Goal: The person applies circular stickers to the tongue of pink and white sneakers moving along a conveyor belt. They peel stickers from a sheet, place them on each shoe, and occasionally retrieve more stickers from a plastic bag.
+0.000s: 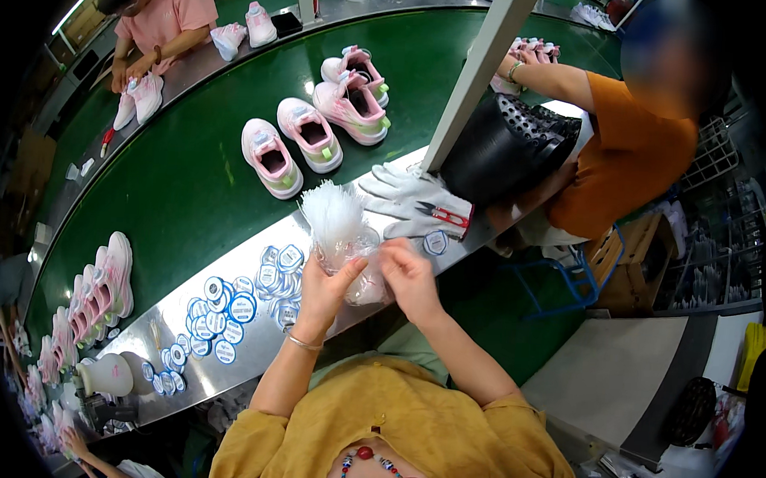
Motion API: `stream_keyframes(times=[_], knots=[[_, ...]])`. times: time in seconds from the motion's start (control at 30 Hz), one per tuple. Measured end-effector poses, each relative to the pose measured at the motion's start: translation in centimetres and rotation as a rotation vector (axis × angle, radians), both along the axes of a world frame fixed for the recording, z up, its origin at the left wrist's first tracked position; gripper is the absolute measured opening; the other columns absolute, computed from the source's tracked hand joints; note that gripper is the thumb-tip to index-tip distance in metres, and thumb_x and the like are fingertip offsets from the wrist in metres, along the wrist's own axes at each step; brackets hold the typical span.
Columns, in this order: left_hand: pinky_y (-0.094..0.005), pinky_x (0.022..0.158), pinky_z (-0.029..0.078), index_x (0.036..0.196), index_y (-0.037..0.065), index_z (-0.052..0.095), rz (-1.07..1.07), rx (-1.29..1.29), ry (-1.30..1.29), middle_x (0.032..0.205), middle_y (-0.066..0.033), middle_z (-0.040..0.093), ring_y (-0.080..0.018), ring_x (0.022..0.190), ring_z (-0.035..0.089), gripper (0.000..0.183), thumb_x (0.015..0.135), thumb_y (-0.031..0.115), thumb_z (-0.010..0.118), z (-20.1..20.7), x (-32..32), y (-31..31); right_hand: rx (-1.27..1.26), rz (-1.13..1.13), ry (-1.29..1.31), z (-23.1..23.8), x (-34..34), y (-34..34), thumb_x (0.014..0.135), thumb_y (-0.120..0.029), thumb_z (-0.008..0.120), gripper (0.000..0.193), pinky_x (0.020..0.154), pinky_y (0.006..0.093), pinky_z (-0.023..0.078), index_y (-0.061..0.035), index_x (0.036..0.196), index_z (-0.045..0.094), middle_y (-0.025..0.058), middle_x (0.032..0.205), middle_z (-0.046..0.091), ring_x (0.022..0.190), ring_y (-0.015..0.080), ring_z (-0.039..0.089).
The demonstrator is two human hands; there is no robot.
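Above the metal ledge, my left hand point(323, 289) is closed around a bundle of thin white plastic strands point(333, 215), whose loose ends fan out at the top. A crinkled clear plastic bag point(366, 285) wraps the lower part of the bundle. My right hand point(409, 276) pinches the bag's right side with bent fingers. Just beyond my right hand lie white-grey work gloves point(398, 193), with red-handled thread snips point(442, 214) on top. One round blue-and-white tag point(435, 242) rests beside the gloves.
Several blue-rimmed tags point(222, 313) are heaped on the metal ledge point(180, 392) to my left. Pink-and-white sneakers point(271, 159) stand on the green conveyor point(180, 187), with more shoes point(99, 286) at left. A post point(480, 81) rises at right, near a black bin point(494, 150) and a co-worker in orange point(634, 156).
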State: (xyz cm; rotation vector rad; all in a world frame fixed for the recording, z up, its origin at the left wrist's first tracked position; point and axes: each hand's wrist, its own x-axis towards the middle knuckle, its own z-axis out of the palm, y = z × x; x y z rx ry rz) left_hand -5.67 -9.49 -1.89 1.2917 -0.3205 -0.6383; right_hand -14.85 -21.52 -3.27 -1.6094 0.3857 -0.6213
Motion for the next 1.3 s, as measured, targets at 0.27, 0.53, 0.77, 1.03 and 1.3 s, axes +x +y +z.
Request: stream_keyframes(times=[0.27,0.53,0.77,1.03,1.3], knots=[[-0.0256,0.079,0.046,0.11,0.0,0.055,0.221,0.043,-0.108,0.1,-0.0052,0.061,-0.0127,0.089,0.057,0.028,0.084,0.002,0.063,-2.5,-1.2,3.2,-0.364,0.28,-0.03,1.2,-1.7,2.9,0.084,-0.004,0.061,0.025,0.087,0.0337,0.044,-0.0003,0.109,0.059,0.0148,0.117,0.05,0.107,0.0282,0.05],[-0.0265,0.078,0.047,0.113,0.001,0.056,0.086,-0.017,0.172,0.103,-0.0068,0.062,-0.0135,0.09,0.059,0.029,0.085,0.004,0.059,-1.7,-1.8,3.2,-0.693,0.275,-0.042,1.3,-1.0,2.4,0.08,-0.009,0.064,0.024,0.082,0.0399,0.045,-0.0027,0.103,0.062,0.0157,0.112,0.054,0.1,0.0326,0.053],[-0.0265,0.076,0.047,0.111,-0.001,0.057,0.068,0.14,0.081,0.1,-0.0063,0.063,-0.0132,0.088,0.059,0.029,0.084,0.006,0.062,-1.5,0.8,3.3,-1.096,0.224,0.149,-1.2,3.4,-3.6,0.072,-0.004,0.062,0.018,0.068,0.0355,0.049,-0.0015,0.09,0.059,0.0082,0.084,0.06,0.078,0.0252,0.059],[-0.0262,0.074,0.048,0.116,0.0,0.051,0.093,0.054,0.114,0.1,-0.0065,0.061,-0.012,0.084,0.059,0.037,0.082,0.003,0.064,-2.0,2.0,2.9,-1.39,0.439,0.357,-3.7,6.2,-3.7,0.07,-0.008,0.058,0.018,0.066,0.0339,0.048,0.0006,0.086,0.057,0.0111,0.076,0.058,0.075,0.028,0.057],[-0.0387,0.082,0.053,0.122,-0.002,0.046,-0.073,-0.358,0.468,0.123,-0.0215,0.054,-0.0307,0.094,0.064,0.046,0.079,0.006,0.06,-1.4,3.2,2.4,0.451,0.407,0.258,0.3,4.0,-5.4,0.078,0.002,0.061,0.018,0.066,0.0216,0.047,0.0042,0.096,0.063,0.0063,0.078,0.062,0.067,0.0103,0.058]])
